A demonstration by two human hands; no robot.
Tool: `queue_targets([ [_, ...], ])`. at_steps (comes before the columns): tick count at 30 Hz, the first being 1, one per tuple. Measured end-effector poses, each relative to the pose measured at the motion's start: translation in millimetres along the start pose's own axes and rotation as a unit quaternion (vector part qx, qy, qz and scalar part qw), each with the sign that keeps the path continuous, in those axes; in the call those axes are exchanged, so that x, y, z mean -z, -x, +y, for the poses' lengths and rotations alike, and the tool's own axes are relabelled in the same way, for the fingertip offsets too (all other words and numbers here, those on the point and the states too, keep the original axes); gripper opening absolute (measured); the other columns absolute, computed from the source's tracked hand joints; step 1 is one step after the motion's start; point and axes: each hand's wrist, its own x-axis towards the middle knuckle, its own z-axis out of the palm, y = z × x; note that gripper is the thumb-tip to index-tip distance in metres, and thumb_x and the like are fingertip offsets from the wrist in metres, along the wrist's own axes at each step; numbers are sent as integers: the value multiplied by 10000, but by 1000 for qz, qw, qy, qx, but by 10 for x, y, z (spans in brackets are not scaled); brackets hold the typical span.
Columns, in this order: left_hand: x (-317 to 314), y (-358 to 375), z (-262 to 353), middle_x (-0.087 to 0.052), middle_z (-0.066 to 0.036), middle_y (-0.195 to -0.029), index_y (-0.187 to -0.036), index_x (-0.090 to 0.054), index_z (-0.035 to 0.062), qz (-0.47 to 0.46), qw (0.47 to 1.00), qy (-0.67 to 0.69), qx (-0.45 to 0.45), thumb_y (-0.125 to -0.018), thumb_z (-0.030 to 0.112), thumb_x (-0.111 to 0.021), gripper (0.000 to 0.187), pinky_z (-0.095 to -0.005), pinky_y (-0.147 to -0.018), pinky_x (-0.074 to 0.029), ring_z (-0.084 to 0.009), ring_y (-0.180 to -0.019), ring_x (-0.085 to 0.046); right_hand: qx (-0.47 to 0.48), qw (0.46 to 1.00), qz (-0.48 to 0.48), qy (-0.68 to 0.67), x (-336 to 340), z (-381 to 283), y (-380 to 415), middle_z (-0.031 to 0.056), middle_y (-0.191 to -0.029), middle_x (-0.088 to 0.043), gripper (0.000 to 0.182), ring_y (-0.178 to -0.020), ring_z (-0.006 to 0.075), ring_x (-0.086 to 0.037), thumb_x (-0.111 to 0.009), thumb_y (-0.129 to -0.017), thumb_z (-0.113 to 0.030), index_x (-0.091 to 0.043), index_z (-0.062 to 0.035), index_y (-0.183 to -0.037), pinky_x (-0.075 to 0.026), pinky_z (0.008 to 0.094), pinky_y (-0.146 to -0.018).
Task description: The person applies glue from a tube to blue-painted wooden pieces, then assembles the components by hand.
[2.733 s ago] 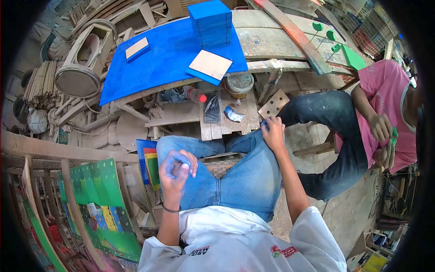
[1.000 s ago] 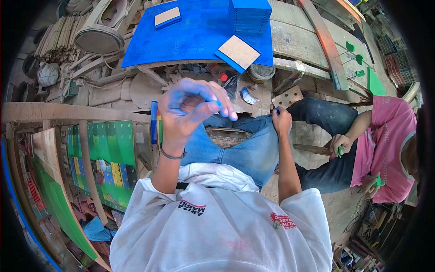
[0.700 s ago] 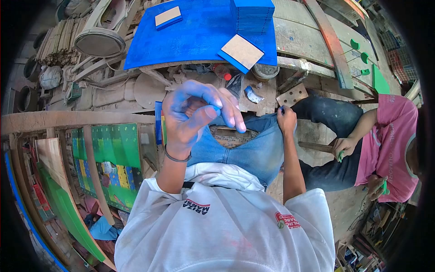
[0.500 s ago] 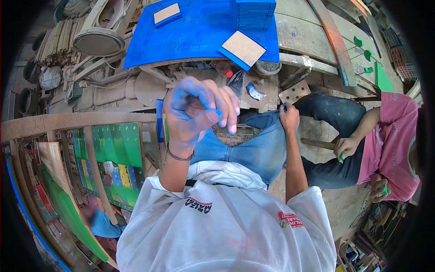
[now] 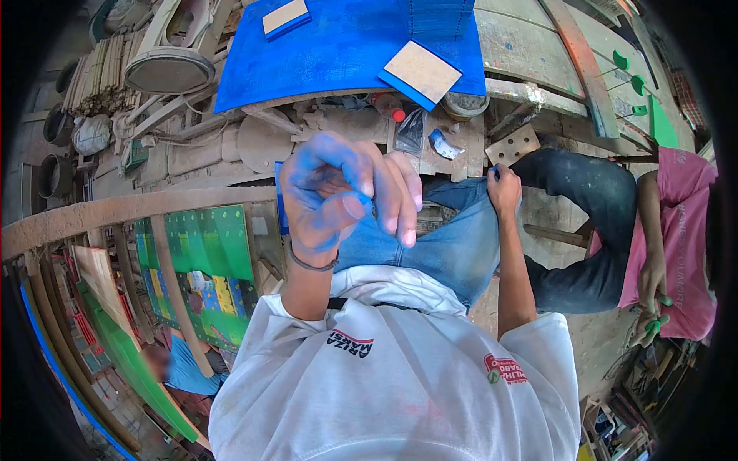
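Observation:
My left hand, stained blue, is raised in front of my chest. Its thumb and index finger close in a pinch at a small blue spot, and I cannot tell what they hold. The other fingers curve loosely beside them, and a dark band circles the wrist. My right hand rests on the knee of my blue jeans, its fingers laid over the knee and partly hidden. Beyond my left hand, a blue-edged block with a tan top lies at the near edge of a blue board.
Another tan-topped block and a blue stack sit on the board. A person in a pink shirt sits at right, with green pieces in hand. A wooden beam crosses at left, by green panels.
The whole view has shifted slightly. My left hand keeps its pinch, with its other fingers a little lower. The person at right has brought both hands together around the green pieces.

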Motion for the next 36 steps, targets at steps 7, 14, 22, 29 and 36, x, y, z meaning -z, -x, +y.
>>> queue_targets([
  [7, -32, -3, 16, -556, -77, -711, -949, -445, 62, 13, 1000, 4, 21, -926, 131, -514, 100, -381, -687, -414, -236, -575, -607, -4, 1000, 1, -7, -38, 33, -2, 172, -950, -652, 278, -898, 325, -613, -606, -766, -210, -658, -19, -960, -443, 378, -836],
  [14, 33, -6, -32, -554, -65, -691, -956, -457, 59, -8, 1000, -3, -23, -918, 152, -547, 135, -373, -679, -413, -223, -572, -603, -8, 1000, -9, -10, -45, 42, -4, 176, -954, -652, 290, -901, 328, -612, -606, -764, -210, -660, -13, -969, -442, 374, -842],
  [22, -5, -2, -2, -553, -66, -673, -949, -467, 55, 4, 1000, 17, -6, -927, 115, -510, 77, -368, -668, -419, -224, -540, -603, -4, 1000, -9, 0, -29, 29, -2, 167, -968, -653, 297, -909, 320, -611, -603, -766, -212, -661, -9, -975, -442, 368, -844],
  [29, 3, 6, -11, -557, -70, -674, -947, -464, 60, 5, 1000, 21, 5, -924, 100, -511, 66, -373, -672, -419, -234, -552, -607, -6, 1000, -13, -4, -4, 7, 8, 163, -980, -653, 299, -928, 311, -610, -603, -768, -213, -661, -8, -978, -441, 365, -849],
  [36, 31, 4, -16, -571, -51, -663, -932, -456, 63, -30, 997, 65, -13, -927, 120, -521, 86, -360, -662, -428, -226, -560, -619, -24, 999, -28, 0, 27, -33, -1, 169, -995, -649, 291, -927, 316, -610, -597, -777, -215, -662, -16, -979, -444, 368, -859],
])
